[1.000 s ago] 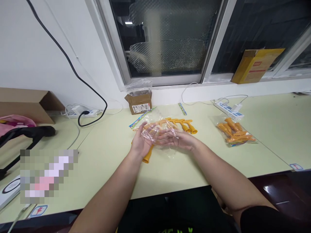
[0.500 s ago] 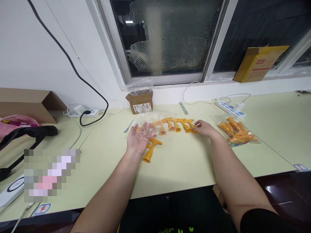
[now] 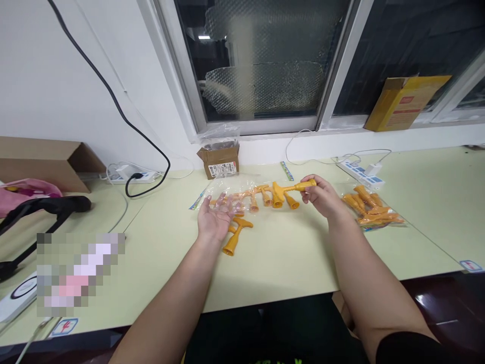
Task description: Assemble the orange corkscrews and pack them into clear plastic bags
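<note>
My right hand (image 3: 322, 196) grips the flared end of an orange T-shaped plastic piece (image 3: 288, 188), shaped much like a toy hammer. Raised above the table, the piece points left with its crossbar toward the clear plastic bag (image 3: 242, 188). My left hand (image 3: 215, 222) is palm up with fingers apart, its fingertips seen through the bag's film; whether they are inside or beneath it I cannot tell. A row of similar orange pieces (image 3: 254, 201) lies beyond my hands, partly under the film. Beside my left wrist lies another T-shaped piece (image 3: 234, 240), partly over a second one.
At the right lies a filled clear bag of orange pieces (image 3: 369, 207). A small cardboard box (image 3: 220, 161) stands against the wall, near a narrow printed strip (image 3: 287, 171). Power strips (image 3: 359, 171) with cables sit at the back. A black strap-like object (image 3: 56, 207) is left.
My right hand has picked up one orange T-shaped piece from the row's right end and raised it, turned sideways. My left hand is nearly still; the bag's film has shifted slightly.
</note>
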The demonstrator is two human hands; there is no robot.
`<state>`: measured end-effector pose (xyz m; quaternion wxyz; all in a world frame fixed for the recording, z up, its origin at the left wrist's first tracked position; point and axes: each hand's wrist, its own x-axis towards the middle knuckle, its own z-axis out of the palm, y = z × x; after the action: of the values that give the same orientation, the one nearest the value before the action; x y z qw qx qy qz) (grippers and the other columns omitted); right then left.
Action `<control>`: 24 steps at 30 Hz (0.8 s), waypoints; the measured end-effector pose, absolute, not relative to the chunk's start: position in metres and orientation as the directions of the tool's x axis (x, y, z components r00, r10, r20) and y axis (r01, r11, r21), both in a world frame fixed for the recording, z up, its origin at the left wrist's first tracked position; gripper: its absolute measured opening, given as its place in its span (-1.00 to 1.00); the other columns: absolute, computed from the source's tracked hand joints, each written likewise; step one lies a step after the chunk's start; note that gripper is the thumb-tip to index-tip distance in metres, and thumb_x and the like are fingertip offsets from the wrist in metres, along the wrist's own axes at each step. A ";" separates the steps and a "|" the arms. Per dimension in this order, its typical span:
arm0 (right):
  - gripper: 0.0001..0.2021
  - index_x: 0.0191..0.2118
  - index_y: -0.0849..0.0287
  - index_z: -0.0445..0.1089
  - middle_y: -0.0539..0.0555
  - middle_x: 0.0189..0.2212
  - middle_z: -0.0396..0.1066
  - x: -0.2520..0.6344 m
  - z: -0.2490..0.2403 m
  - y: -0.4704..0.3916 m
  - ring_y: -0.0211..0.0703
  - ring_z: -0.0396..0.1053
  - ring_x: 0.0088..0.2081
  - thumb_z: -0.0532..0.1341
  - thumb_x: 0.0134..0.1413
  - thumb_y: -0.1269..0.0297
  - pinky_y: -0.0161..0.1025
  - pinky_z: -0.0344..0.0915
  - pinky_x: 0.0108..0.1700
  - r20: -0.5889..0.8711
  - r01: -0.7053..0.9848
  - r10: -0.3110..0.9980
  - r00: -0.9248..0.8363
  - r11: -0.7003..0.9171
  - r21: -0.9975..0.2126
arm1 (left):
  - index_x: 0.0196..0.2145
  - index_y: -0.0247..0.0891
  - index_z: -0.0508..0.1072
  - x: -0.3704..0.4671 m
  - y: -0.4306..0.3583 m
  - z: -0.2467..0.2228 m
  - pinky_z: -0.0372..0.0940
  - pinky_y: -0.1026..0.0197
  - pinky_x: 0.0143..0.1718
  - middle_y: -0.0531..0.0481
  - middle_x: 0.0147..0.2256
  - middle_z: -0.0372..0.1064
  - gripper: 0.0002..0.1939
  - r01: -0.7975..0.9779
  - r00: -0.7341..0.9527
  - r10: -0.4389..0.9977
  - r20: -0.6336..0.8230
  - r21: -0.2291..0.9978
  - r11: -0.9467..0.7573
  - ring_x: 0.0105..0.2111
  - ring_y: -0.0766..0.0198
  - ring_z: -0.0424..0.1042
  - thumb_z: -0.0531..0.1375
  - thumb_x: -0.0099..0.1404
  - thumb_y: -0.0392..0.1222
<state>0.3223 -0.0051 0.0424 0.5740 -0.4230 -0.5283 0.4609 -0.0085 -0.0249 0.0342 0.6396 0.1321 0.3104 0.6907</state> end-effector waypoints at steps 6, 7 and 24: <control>-0.66 -0.14 0.09 0.48 0.00 -0.31 0.53 0.270 0.045 -0.025 -0.17 0.49 -0.35 0.47 -0.10 0.25 -0.14 0.48 -0.22 0.256 -0.140 0.956 -0.144 0.236 -0.962 | -0.04 -0.05 0.37 0.003 -0.033 0.037 0.45 -0.33 0.06 -0.06 0.10 0.45 -0.80 -0.776 -0.068 0.987 -0.143 0.630 0.037 0.05 -0.02 0.54 0.20 0.41 -0.05; -0.66 -0.15 0.08 0.50 0.02 -0.25 0.55 0.261 0.043 -0.026 -0.14 0.51 -0.29 0.49 -0.10 0.25 -0.11 0.50 -0.15 0.266 -0.165 0.955 -0.132 0.243 -0.956 | -0.02 -0.04 0.38 0.006 -0.035 0.037 0.47 -0.30 0.05 -0.06 0.11 0.46 -0.80 -0.769 -0.058 0.990 -0.130 0.638 0.039 0.04 -0.01 0.54 0.19 0.42 -0.05; -0.60 -0.10 0.10 0.50 0.12 -0.13 0.63 0.223 0.024 -0.033 -0.01 0.61 -0.07 0.56 -0.07 0.22 0.00 0.45 0.15 0.007 -0.470 0.919 -0.394 -0.195 -0.861 | 0.13 -0.26 0.47 0.020 -0.043 0.031 0.49 -0.13 0.02 -0.22 0.02 0.56 -0.63 -0.636 0.242 0.966 -0.090 0.738 0.227 -0.12 0.03 0.61 0.20 0.43 -0.12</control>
<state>0.2233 -0.0325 0.0240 0.4795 -0.2703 -0.4152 0.7243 0.0204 -0.0433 0.0306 0.7311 0.2937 0.2813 0.5478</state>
